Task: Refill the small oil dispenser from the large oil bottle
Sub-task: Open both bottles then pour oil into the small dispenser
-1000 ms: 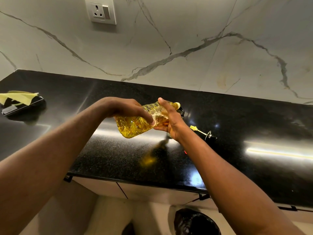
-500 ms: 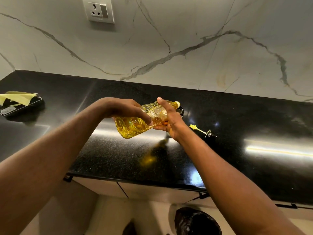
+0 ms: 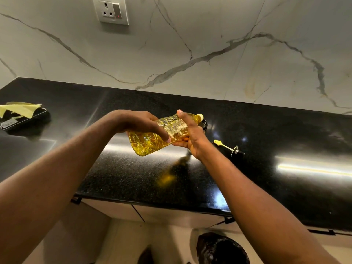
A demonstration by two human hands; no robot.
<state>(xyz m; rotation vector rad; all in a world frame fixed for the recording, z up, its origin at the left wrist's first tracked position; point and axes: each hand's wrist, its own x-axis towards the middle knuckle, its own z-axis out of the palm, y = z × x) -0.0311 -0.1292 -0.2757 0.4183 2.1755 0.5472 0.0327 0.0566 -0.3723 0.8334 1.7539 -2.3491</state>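
Note:
The large clear oil bottle [image 3: 152, 140], full of yellow oil, is tipped almost flat above the black counter [image 3: 114, 178], neck pointing right. My left hand [image 3: 137, 121] grips its body from above. My right hand [image 3: 190, 134] is wrapped round the neck end. Just beyond the bottle's mouth the dark rim of the small oil dispenser [image 3: 203, 123] shows; most of it is hidden behind my right hand. The dispenser's pump top [image 3: 228, 147], with a yellow tip and thin tube, lies on the counter to the right.
A black tray with yellow cloth [image 3: 21, 115] sits at the counter's far left. A marble wall with a power socket [image 3: 111, 10] rises behind. The counter's front edge runs below my arms, with a dark round object [image 3: 221, 248] on the floor.
The bottle and both hands stay almost in place; the view has shifted very slightly.

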